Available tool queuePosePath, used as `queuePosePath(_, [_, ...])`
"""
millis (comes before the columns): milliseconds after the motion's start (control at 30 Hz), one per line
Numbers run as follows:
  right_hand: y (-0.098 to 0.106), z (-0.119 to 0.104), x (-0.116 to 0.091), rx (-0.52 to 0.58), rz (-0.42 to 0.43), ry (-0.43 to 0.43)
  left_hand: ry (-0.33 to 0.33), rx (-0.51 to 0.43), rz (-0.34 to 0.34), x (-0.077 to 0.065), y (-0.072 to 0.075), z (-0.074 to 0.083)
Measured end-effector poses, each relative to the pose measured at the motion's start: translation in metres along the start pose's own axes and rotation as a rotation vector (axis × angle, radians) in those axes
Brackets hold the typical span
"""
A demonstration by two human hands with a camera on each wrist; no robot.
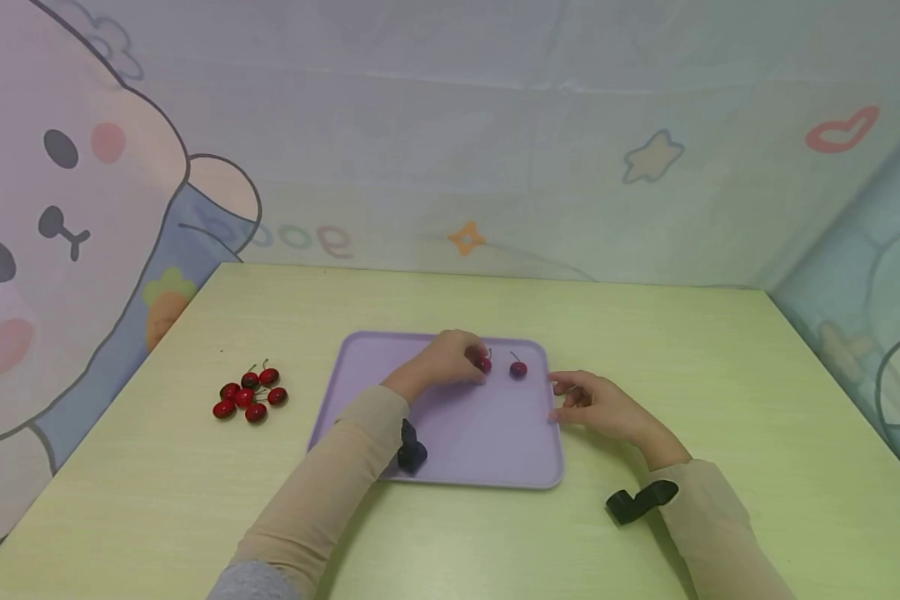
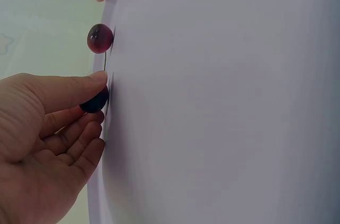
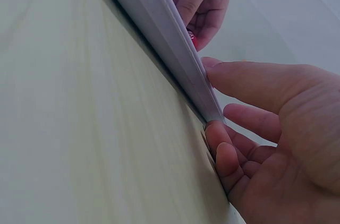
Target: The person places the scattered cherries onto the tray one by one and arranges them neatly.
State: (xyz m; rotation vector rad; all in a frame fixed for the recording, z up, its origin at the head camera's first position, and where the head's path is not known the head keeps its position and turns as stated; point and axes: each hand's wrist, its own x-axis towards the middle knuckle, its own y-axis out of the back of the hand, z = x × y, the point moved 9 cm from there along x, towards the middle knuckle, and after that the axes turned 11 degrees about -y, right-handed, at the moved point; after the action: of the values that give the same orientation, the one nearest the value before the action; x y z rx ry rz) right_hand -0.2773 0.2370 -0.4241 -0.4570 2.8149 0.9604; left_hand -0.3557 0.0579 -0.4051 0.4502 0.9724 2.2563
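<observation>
My left hand [image 1: 448, 358] reaches over the lilac tray [image 1: 487, 437] and pinches a red cherry [image 1: 484, 365] between thumb and fingers, close over the tray's far right part. In the left wrist view this cherry [image 2: 95, 101] looks dark and is partly covered by the thumb. Another cherry [image 1: 518, 369], stem up, sits on the tray just to the right. My right hand [image 1: 596, 404] is at the tray's right edge, its thumb and fingertips touching the rim at separate spots. In the right wrist view its thumb [image 3: 249, 83] lies against the rim, other fingers loosely bent near the table.
To the left of the tray, a cluster of several cherries [image 1: 244, 397] lies on the pale wooden table [image 1: 157, 475]. Behind the table hangs a printed cloth [image 1: 420, 150]. Each wrist carries a black camera mount [image 1: 641, 502] over a beige sleeve.
</observation>
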Motion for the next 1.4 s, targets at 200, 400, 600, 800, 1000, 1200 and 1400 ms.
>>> queuePosePath(200, [0.0,0.0,0.002,0.003,-0.002,0.002,0.017,0.008,0.001,-0.002,0.002,0.0])
queuePosePath(400, [-0.001,0.0,0.003,-0.014,-0.001,0.002,0.025,-0.012,0.012,-0.006,0.009,-0.001])
queuePosePath(600, [0.0,-0.003,0.003,-0.024,0.002,0.005,-0.021,0.015,0.034,-0.013,0.031,0.012])
queuePosePath(800, [0.001,-0.002,0.003,-0.037,-0.002,0.003,-0.088,0.038,0.046,-0.026,0.053,0.03])
queuePosePath(1000, [0.003,0.001,0.004,-0.046,0.01,-0.002,-0.12,0.023,0.066,-0.043,0.075,0.044])
queuePosePath(1200, [0.003,0.002,0.005,-0.043,0.002,0.002,-0.16,0.036,0.093,-0.063,0.097,0.054])
queuePosePath(1400, [0.005,0.0,0.002,-0.064,0.016,-0.001,-0.17,0.043,0.141,-0.091,0.127,0.058])
